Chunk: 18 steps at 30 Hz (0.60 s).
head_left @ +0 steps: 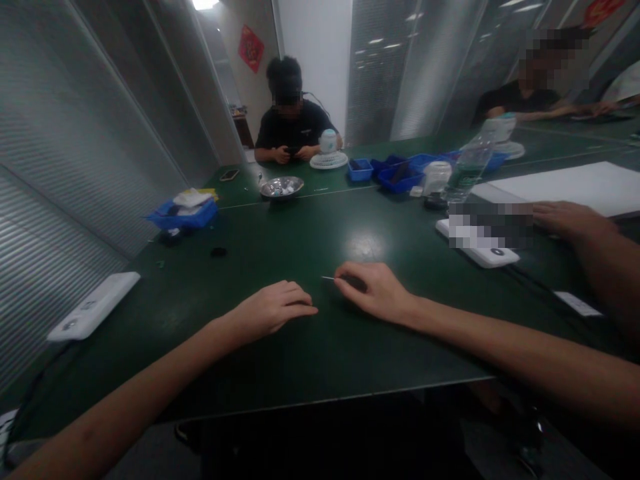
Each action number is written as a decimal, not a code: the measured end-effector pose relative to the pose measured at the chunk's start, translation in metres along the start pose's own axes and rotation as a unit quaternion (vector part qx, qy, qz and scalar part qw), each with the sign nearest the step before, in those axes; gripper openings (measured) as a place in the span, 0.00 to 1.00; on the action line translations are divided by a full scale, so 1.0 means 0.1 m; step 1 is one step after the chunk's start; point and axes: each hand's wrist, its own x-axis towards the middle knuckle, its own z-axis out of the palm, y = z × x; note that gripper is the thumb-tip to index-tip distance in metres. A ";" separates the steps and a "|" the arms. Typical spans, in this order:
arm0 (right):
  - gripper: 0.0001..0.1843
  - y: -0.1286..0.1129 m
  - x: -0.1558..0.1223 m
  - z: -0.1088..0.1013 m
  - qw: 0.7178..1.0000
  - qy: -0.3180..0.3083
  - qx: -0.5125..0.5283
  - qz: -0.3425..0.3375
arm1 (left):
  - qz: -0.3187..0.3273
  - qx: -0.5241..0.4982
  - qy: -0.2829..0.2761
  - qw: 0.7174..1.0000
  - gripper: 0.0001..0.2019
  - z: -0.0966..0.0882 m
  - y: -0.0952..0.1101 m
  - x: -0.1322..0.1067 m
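My right hand (373, 288) rests on the dark green table (280, 233), its thumb and index finger pinched together on a short, thin, pale rod (327, 278). The rod points left from the fingertips; its exact kind is too small to tell. Close by on the left, my left hand (277, 305) hovers at or just over the tabletop, palm down. Its fingers are loosely bent with the tips apart, and nothing shows in them. The tip of the rod lies between the two hands, not touching the left one.
Power strips stand at left (95, 307) and right (477, 247). Farther back are a blue bin (185, 217), a steel bowl (281, 189), a white fan (329, 152), blue trays (397, 179) and a plastic bottle (467, 170). Another person's hand (575, 220) lies at right; a person (295, 127) sits opposite.
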 end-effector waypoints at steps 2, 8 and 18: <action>0.13 0.00 0.00 -0.01 1.000 -0.005 -0.001 0.000 | -0.011 0.031 0.002 0.999 0.17 -0.03 -0.09 -0.06; 0.14 0.00 0.00 -0.02 1.000 -0.017 -0.001 0.010 | -0.129 0.013 0.044 0.991 0.10 -0.21 -0.41 -0.31; 0.15 0.00 -0.01 -0.02 1.000 -0.024 0.017 0.001 | -0.514 -0.009 0.289 0.808 0.19 -0.65 -1.32 -1.28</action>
